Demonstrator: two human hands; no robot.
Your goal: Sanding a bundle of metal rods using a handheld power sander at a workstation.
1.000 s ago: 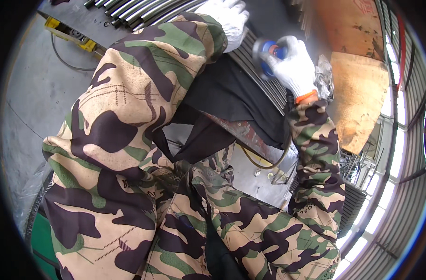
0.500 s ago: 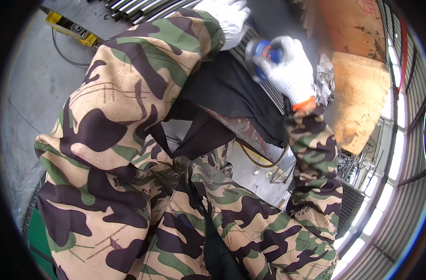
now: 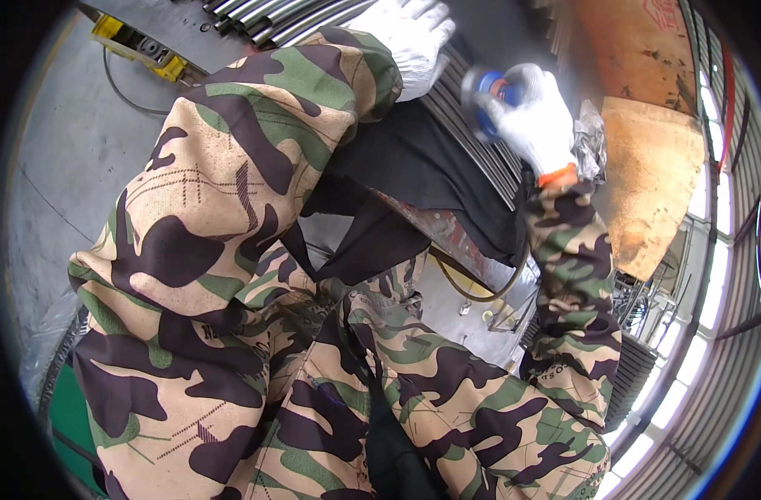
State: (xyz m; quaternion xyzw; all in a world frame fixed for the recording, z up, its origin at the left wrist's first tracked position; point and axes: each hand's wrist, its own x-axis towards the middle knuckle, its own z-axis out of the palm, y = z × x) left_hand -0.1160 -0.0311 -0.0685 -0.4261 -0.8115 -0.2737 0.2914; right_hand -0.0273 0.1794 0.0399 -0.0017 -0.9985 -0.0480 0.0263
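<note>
My left hand (image 3: 410, 42), in a white knit glove, lies over the metal tubes with its fingers stretched out. It rests at the upper end of a row of thin grey tubes (image 3: 460, 117). My right hand (image 3: 543, 117), gloved in white with an orange cuff, is closed around a round blue disc-shaped thing (image 3: 499, 93) with a red and white label. Motion blurs the disc's left rim, and its exact kind does not show. It is over the row of tubes, but contact cannot be made out. Black cloth (image 3: 430, 158) lies beneath the tubes.
More shiny tubes (image 3: 272, 18) are bundled at the far left. A yellow tool or fixture (image 3: 143, 50) with a cable is on the grey floor. Crumpled silvery wrapping (image 3: 591, 142) and wooden boards (image 3: 651, 183) stand to the right. A yellowish hose (image 3: 480, 296) hangs below the cloth.
My right hand and the blue disc have shifted slightly right in the picture, as has most of the scene. More of the tubes beside the disc now shows. Both hands keep their poses.
</note>
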